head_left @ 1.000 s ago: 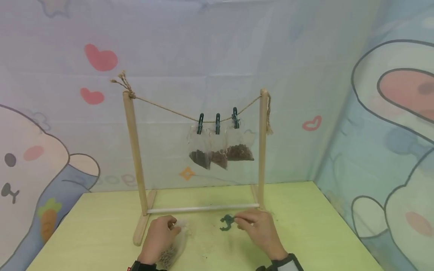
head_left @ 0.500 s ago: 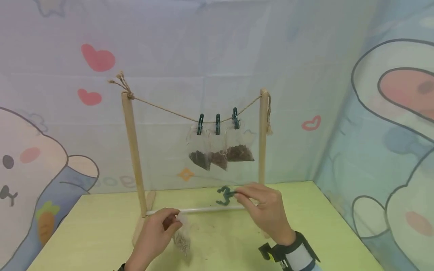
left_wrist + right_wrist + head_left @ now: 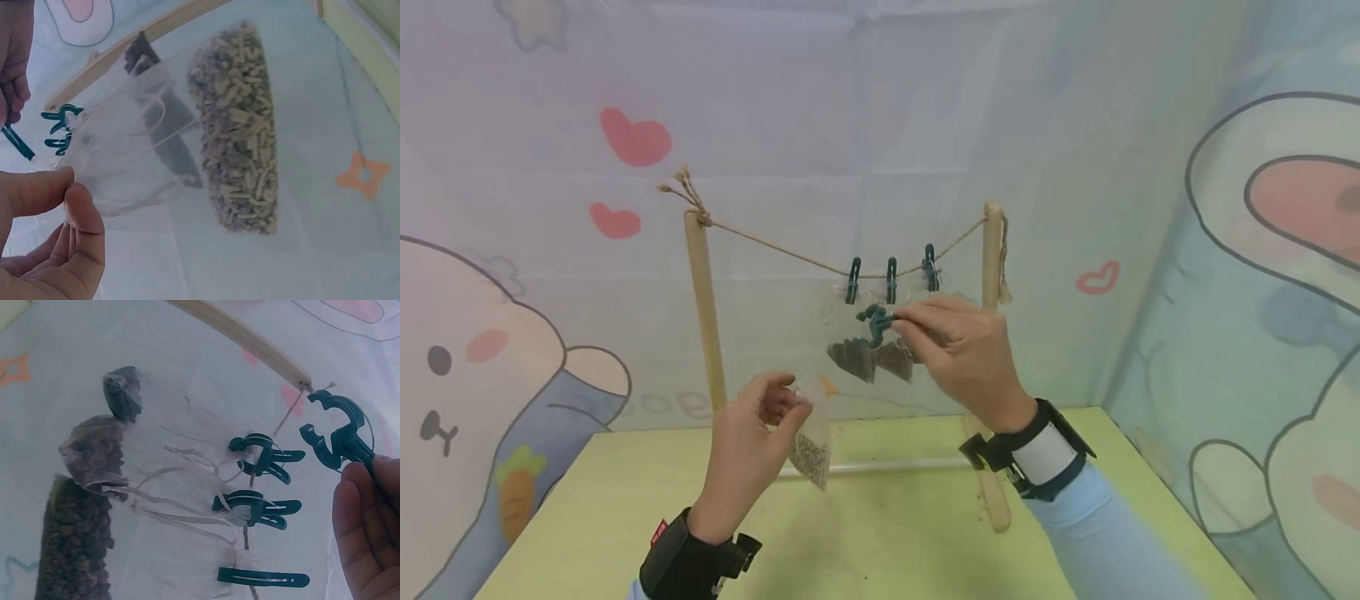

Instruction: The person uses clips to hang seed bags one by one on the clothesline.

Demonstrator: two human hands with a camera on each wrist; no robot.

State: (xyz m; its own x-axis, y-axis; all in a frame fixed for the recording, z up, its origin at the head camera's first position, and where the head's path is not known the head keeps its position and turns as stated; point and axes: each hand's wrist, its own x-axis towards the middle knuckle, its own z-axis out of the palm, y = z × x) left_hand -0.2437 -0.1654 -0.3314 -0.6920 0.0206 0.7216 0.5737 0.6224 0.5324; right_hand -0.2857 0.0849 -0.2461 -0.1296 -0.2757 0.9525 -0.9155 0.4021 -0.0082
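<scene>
My left hand (image 3: 748, 442) pinches the top of a clear drawstring bag (image 3: 237, 131) between thumb and forefinger. Beige and grey pellet-like bits fill its lower end, and it hangs above the table. My right hand (image 3: 962, 354) squeezes the handles of a dark green clip (image 3: 340, 434), whose jaws stand wide apart with nothing between them. In the head view this clip overlaps the hanging bags. Three similar green clips (image 3: 891, 279) hold bags of dark and brown bits (image 3: 852, 360) on a sagging twine line (image 3: 775, 247). The right hand hides most of the rightmost bag in the head view.
The twine is tied between two wooden posts (image 3: 706, 308), joined low down by a white rod (image 3: 887, 467). A wooden foot (image 3: 994, 500) juts forward on the right. The frame stands on a yellow-green table (image 3: 880, 542) before a printed cloth backdrop (image 3: 790, 100).
Both hands have risen from near the table. The left has lifted the bag of pellets off it, and the right has brought the opened clip up in front of the hanging bags.
</scene>
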